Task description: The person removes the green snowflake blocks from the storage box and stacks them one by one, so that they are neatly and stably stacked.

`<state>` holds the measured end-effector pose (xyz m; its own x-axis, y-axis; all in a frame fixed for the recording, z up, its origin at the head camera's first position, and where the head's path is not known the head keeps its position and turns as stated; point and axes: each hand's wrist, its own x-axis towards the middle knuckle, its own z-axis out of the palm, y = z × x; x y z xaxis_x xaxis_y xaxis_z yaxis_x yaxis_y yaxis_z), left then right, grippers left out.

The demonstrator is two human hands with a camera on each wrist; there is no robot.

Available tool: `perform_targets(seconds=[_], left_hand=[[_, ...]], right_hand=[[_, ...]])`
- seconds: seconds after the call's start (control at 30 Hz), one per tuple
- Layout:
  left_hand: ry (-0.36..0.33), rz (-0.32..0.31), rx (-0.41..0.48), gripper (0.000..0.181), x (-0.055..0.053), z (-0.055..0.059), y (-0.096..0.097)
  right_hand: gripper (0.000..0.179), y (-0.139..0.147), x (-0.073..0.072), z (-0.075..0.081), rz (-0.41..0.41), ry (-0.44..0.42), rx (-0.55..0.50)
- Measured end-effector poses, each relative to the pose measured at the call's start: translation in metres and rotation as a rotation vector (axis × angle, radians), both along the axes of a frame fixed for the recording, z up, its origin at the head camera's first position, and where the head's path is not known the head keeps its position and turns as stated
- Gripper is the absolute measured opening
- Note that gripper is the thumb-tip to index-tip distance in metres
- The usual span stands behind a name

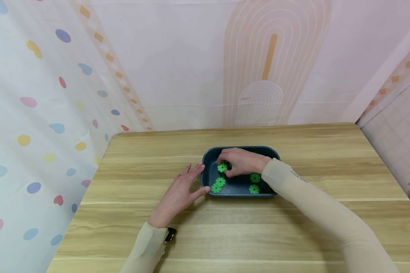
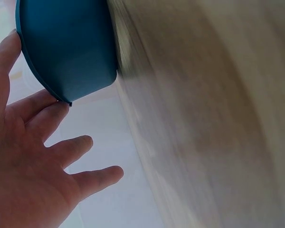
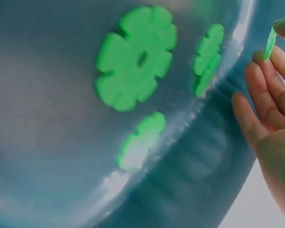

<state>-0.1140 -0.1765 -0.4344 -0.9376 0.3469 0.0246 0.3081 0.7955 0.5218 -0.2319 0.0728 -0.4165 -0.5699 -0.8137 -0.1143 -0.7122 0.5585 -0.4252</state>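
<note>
A dark blue oblong tub (image 1: 237, 187) sits on the table, with several green notched plastic discs (image 1: 254, 189) on its floor. My right hand (image 1: 242, 161) reaches into the tub and pinches one green notched disc (image 3: 270, 43) between thumb and fingertips, edge-on in the right wrist view. My left hand (image 1: 178, 193) is at the tub's left end, its fingers spread and mostly straight. There the thumb and two fingertips touch the rim, while the other two fingers stand apart from it in the left wrist view.
The wood-grain table (image 1: 150, 167) reaches back to a hanging patterned cloth (image 1: 184, 68). Another cloth with coloured spots (image 1: 37, 151) hangs along the left side. A black band (image 1: 170, 235) shows at the left wrist.
</note>
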Motion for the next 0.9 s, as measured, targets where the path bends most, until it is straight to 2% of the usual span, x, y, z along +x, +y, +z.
perform_targets(seconds=[0.3,0.9], left_hand=[[-0.006,-0.002,-0.002,0.078,-0.004,-0.001,0.0],[0.005,-0.003,-0.004,0.078,-0.006,-0.002,-0.001]], right_hand=[[0.036,0.007,0.003,0.019,-0.052,0.002,-0.063],[0.034,0.026,0.013,0.049,-0.064,0.046,-0.217]])
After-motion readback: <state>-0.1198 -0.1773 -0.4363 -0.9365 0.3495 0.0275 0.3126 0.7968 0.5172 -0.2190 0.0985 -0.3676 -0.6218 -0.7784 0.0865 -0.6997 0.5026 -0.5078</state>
